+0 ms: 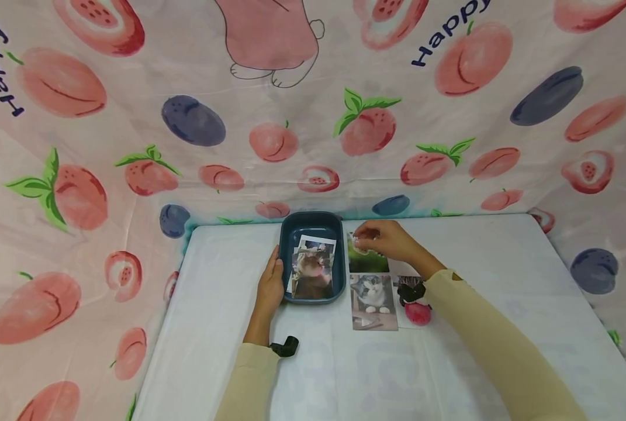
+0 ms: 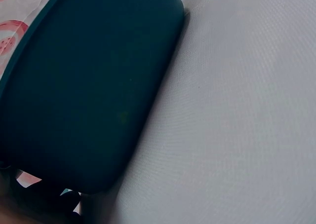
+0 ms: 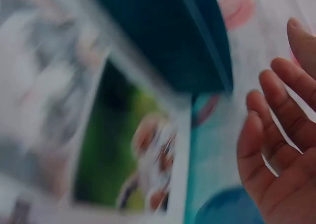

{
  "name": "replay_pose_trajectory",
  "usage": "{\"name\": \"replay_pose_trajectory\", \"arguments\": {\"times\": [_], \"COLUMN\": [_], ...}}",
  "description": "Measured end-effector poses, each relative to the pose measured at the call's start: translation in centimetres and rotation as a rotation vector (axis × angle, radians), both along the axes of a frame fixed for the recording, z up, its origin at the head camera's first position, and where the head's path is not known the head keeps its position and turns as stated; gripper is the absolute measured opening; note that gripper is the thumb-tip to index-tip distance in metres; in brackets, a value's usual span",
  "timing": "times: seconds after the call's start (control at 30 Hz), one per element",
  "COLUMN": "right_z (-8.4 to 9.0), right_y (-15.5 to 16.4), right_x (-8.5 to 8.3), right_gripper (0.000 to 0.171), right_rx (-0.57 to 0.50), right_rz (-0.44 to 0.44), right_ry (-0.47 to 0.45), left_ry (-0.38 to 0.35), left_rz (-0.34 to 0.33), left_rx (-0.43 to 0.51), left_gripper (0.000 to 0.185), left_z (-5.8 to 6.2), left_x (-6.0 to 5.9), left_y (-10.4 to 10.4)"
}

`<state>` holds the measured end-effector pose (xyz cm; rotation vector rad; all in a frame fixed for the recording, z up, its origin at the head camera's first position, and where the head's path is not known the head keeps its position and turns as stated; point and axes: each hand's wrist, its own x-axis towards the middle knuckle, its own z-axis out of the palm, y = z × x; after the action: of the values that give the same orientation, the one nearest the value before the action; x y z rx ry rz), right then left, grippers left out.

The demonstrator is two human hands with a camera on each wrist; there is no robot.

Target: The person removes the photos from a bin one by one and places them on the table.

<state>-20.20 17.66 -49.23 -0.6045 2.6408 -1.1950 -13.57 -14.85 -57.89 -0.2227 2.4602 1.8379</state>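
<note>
In the head view my left hand (image 1: 270, 286) holds the left side of a dark teal tray (image 1: 339, 286). Its outer wall (image 2: 94, 86) fills much of the left wrist view, where the fingers are dark and partly cut off. Several photos (image 1: 313, 272) lie overlapping inside. My right hand (image 1: 388, 240) is over a green photo (image 1: 367, 264) beside the tray; the right wrist view shows its fingers (image 3: 276, 95) loosely extended, holding nothing. Below that photo lies one of a grey-and-white cat (image 1: 373, 301). Another photo with a pink round shape (image 1: 418, 314) is partly hidden under my right wrist.
Everything rests on a white-covered table (image 1: 344, 374). Behind it and at both sides hangs a cloth (image 1: 291, 111) printed with peaches and dark fruit. A black wrist mount (image 1: 285, 347) is on my left wrist, another (image 1: 411, 290) on my right.
</note>
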Motion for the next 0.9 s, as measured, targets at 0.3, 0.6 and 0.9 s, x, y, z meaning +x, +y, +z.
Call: {"name": "replay_pose_trajectory", "arguments": {"times": [0.3,0.6,0.9], "right_z": [1.0,0.6,-0.9], "right_y": [-6.1,-10.3,-13.0], "right_x": [-2.7,-4.3,-4.7], "right_gripper": [0.035,0.038,0.030], "right_rx": [0.027,0.105,0.272], "right_rz": [0.116,0.235,0.301], "right_ry": [-0.111,-0.128,-0.089], "left_ry": [0.009,-0.001,-0.007], "left_rz": [-0.007,-0.007,-0.008], "left_rx": [0.007,0.008,0.003], "left_gripper": [0.053,0.053,0.054], "left_z": [-0.1,-0.1,0.0], "left_x": [0.0,0.0,0.0], "left_y": [0.0,0.0,-0.1]}}
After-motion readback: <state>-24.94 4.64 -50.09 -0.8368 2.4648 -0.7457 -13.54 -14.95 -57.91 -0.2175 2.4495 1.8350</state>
